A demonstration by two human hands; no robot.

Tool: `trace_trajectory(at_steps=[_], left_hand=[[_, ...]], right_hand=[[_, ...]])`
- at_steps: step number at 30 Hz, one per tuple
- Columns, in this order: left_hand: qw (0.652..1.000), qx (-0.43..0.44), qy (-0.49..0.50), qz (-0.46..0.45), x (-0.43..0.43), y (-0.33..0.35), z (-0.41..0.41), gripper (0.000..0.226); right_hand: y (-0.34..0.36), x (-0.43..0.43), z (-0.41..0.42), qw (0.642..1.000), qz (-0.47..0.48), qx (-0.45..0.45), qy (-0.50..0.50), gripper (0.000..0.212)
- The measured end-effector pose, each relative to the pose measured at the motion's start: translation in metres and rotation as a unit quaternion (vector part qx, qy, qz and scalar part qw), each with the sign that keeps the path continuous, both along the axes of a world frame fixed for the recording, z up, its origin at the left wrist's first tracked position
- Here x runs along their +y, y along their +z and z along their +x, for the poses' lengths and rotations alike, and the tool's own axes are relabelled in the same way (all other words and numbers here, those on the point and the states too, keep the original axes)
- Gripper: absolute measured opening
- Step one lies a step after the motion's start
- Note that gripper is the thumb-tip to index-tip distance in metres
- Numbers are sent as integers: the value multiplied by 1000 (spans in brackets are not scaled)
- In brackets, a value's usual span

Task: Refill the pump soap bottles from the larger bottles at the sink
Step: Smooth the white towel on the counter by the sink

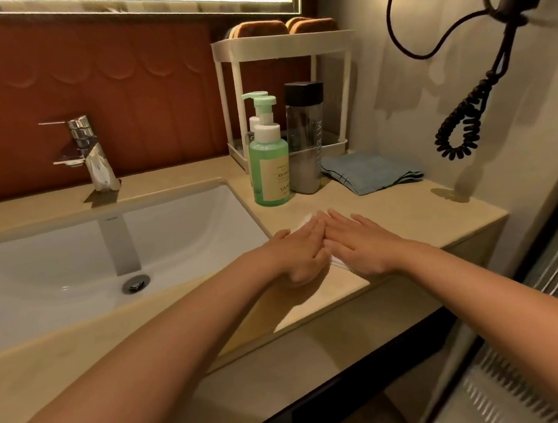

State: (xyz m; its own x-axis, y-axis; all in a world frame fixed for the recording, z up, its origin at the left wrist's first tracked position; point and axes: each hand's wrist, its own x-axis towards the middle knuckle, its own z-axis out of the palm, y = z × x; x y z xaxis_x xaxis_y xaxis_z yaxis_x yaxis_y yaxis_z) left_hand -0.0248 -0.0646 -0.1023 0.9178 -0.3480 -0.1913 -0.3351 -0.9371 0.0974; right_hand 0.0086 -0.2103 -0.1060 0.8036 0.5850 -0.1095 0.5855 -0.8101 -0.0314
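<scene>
A green pump soap bottle (pixel 270 175) stands on the beige counter (pixel 403 212) right of the sink (pixel 180 231). A second pump bottle (pixel 253 120) is mostly hidden behind it. A tall dark bottle with a black cap (pixel 304 137) stands beside them. My left hand (pixel 299 254) and my right hand (pixel 360 243) lie side by side on the counter in front of the bottles, fingers straight, pressing on a white tissue (pixel 304 221) that peeks out at the fingertips and between the hands.
A chrome faucet (pixel 85 152) stands behind the sink. A white two-tier rack (pixel 279 46) with brown sponges on top stands at the back. A folded blue cloth (pixel 370 170) lies right of the bottles. A wall hair dryer with coiled cord (pixel 463 122) hangs at right.
</scene>
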Motion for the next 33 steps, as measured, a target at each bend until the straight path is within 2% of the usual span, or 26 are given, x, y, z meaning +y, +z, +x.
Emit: trace_trajectory(at_steps=[2,3,4,6,8,9,15,23,26,33], left_hand=[[999,-5,9,31,3,-1,3,58],[999,-5,7,42,5,0,1,57],[999,-2,4,46,8,3,-2,56],[999,9,0,42,13,11,-4,53],[1000,13,-3,23,17,17,-2,48],[1000,7,-7,14,17,17,2,47],[1000,-15,7,-3,1,-6,42,54],[998,-2,70,-9,27,-6,70,55],[997,5,78,-6,33,-4,46,57],[992,-20,120,29,46,-6,-82,59]], right_hand=[[5,0,6,991,-44,-109,-61,62],[8,0,4,985,-59,-133,-93,64],[11,0,-2,984,-60,-124,-112,62],[9,-1,-15,991,-35,-33,-124,57],[3,-3,-26,991,-35,53,-114,61],[0,-6,-25,992,-37,64,-104,63],[0,-4,24,993,-2,97,-62,58],[-3,39,67,995,-16,83,-60,57],[-3,42,43,996,-14,77,-43,56],[-3,50,-58,995,-5,80,62,55]])
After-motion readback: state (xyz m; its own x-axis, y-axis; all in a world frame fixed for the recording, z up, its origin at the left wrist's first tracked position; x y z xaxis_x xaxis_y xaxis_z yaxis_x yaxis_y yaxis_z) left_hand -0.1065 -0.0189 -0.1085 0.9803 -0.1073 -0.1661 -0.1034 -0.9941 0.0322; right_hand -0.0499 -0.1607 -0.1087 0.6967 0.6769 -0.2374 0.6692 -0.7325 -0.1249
